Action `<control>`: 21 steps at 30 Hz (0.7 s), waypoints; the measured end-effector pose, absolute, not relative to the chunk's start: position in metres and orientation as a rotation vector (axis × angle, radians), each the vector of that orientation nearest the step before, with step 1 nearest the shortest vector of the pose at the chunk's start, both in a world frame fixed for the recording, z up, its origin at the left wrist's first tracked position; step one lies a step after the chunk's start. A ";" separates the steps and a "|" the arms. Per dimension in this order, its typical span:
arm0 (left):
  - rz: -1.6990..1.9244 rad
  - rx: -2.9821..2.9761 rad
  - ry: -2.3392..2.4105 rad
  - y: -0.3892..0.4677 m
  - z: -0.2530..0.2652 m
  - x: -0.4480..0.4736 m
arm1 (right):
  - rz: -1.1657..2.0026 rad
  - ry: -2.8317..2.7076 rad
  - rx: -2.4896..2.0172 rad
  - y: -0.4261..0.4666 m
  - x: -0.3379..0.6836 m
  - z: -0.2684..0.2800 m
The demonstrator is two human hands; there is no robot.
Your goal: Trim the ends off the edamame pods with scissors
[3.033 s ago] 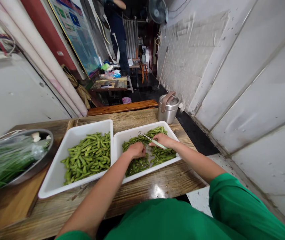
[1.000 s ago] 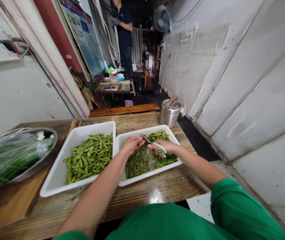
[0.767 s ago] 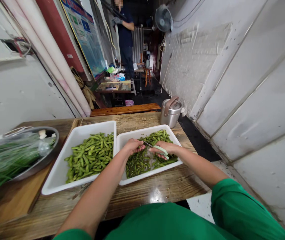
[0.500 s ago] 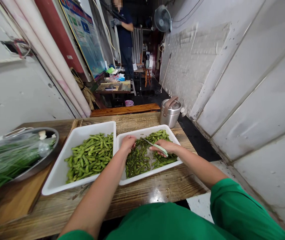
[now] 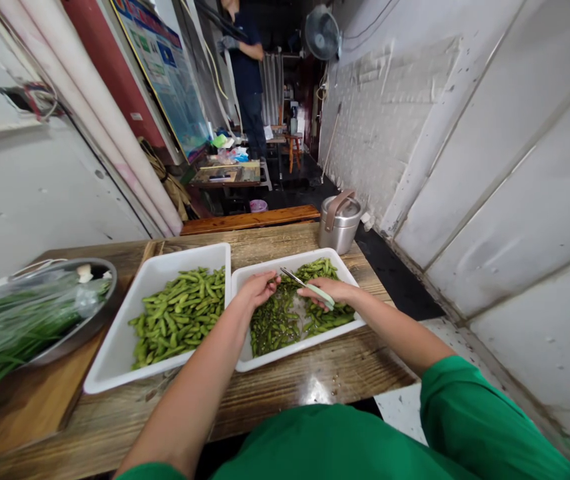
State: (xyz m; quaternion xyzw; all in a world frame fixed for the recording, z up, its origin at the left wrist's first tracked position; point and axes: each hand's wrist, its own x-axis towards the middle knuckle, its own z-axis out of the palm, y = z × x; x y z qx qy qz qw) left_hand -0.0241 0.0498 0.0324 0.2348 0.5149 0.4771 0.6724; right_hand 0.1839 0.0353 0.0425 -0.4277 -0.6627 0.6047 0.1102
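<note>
My right hand (image 5: 327, 291) grips scissors (image 5: 323, 297) with pale green handles. Their metal blades point up and to the left, toward my left hand (image 5: 259, 289). That hand is held over the right white tray (image 5: 244, 363), its fingertips pinched close to the blade tips; whatever is between them is too small to make out. Below both hands, this tray holds green edamame pods (image 5: 273, 327), wet and dark on the left and in a brighter heap on the right. The left white tray (image 5: 115, 343) holds a larger pile of plump pods (image 5: 179, 310).
A metal basin (image 5: 107, 300) of bagged green stalks (image 5: 25, 327) stands on a wooden board (image 5: 39, 407) at left. Behind the right tray is a steel pot with a brown handle (image 5: 339, 223). Farther back, a gloved person (image 5: 247, 67) stands by a low table (image 5: 229, 175).
My left hand has shifted slightly right, with its fingers more extended toward the blade tips. The scissors have moved slightly up and left. The trays stay in place.
</note>
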 end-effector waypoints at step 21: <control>0.944 1.197 1.349 0.044 0.017 -0.021 | 1.142 -2.325 -1.281 0.035 0.183 0.048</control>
